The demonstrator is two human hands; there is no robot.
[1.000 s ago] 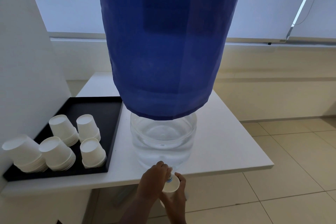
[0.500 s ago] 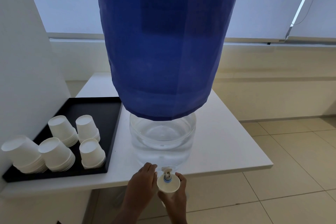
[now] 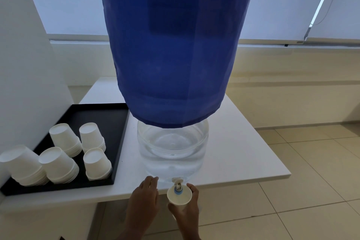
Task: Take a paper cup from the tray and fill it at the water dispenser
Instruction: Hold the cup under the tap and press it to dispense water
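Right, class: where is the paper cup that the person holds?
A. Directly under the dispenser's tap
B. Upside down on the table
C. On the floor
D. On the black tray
A: the right hand holds the paper cup upright beneath the tap, off the table's edge.

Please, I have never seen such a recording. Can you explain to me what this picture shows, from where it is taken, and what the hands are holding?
There is no machine: a camera worn on a person's head looks down at their hands. On the white table stands a water dispenser, its bottle under a blue cover. Beside it, a black tray carries stacks of upturned paper cups. The right hand holds one paper cup under the tap. The left hand is empty, beside the tap.
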